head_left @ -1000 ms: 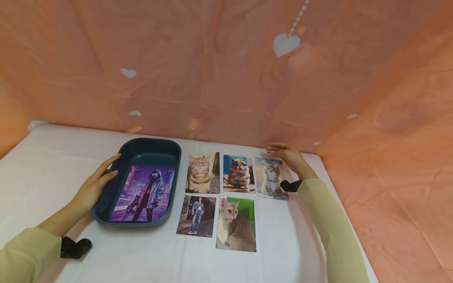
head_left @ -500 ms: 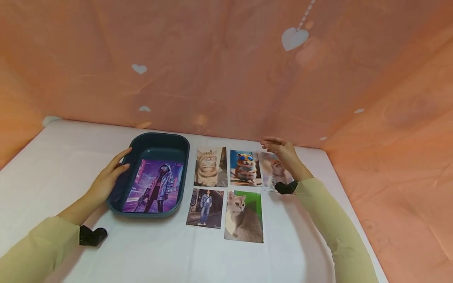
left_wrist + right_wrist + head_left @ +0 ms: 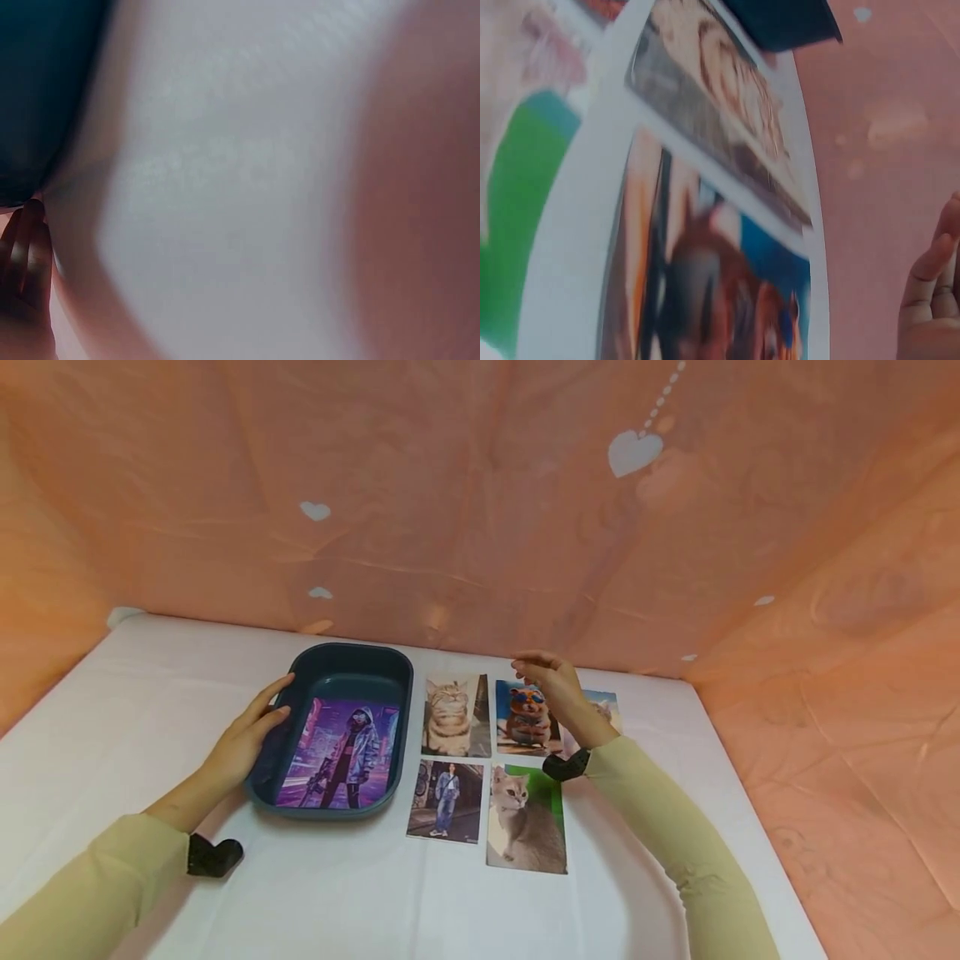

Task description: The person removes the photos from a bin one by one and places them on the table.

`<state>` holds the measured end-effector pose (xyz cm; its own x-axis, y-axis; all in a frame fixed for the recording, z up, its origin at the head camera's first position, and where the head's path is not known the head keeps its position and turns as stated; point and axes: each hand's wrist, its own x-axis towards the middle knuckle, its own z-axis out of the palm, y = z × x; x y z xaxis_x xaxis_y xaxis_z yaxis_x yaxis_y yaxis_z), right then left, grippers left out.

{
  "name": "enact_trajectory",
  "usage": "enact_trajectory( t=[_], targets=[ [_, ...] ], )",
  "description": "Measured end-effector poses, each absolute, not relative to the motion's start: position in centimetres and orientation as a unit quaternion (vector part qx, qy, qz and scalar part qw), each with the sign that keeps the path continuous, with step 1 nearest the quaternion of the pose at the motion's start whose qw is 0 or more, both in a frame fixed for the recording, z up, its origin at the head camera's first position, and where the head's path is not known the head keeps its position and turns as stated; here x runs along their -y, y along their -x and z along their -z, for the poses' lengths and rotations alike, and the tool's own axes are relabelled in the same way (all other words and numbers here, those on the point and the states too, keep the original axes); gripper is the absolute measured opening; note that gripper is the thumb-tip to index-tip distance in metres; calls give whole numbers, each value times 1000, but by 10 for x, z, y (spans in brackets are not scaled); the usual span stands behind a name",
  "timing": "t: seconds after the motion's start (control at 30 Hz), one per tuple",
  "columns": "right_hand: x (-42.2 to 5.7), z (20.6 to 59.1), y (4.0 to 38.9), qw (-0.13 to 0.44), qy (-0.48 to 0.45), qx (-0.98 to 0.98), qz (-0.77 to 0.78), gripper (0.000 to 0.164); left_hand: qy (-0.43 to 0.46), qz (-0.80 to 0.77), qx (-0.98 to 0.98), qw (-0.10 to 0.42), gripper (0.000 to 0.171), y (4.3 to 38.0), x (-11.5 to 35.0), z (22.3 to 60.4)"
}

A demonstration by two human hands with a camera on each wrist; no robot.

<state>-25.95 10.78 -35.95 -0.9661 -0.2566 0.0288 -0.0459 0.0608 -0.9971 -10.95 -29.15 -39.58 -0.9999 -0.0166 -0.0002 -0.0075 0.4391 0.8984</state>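
A dark teal tray (image 3: 375, 653) stands on the left, with a purple picture card (image 3: 341, 760) of a hooded figure lying in it. My left hand (image 3: 243, 739) rests against the tray's left side, fingers straight, their tips at the rim. Above the hamster card (image 3: 517, 727), my right hand (image 3: 558, 689) hovers with loosely bent fingers and holds nothing. That arm partly hides the kitten card (image 3: 606, 706). Left of the hamster lies an orange cat card (image 3: 450, 718). Below are a card of a person in denim (image 3: 446, 802) and a grey cat card (image 3: 528, 827).
The table has a white cloth (image 3: 360, 893). A pinkish-orange curtain (image 3: 450, 510) with white hearts stands at its back edge and continues down both sides. Black wrist mounts (image 3: 213, 856) stick out at both cuffs.
My right hand has moved left from the kitten card to over the hamster card. The left hand stays at the tray's side. The head view has shifted slightly.
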Motion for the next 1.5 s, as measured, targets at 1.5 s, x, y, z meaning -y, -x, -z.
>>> enact_trajectory(
  t=[1.5],
  targets=[
    [18, 354, 240, 238, 283, -698, 613, 29, -11, 518, 855, -4, 55, 118, 279, 393]
  ],
)
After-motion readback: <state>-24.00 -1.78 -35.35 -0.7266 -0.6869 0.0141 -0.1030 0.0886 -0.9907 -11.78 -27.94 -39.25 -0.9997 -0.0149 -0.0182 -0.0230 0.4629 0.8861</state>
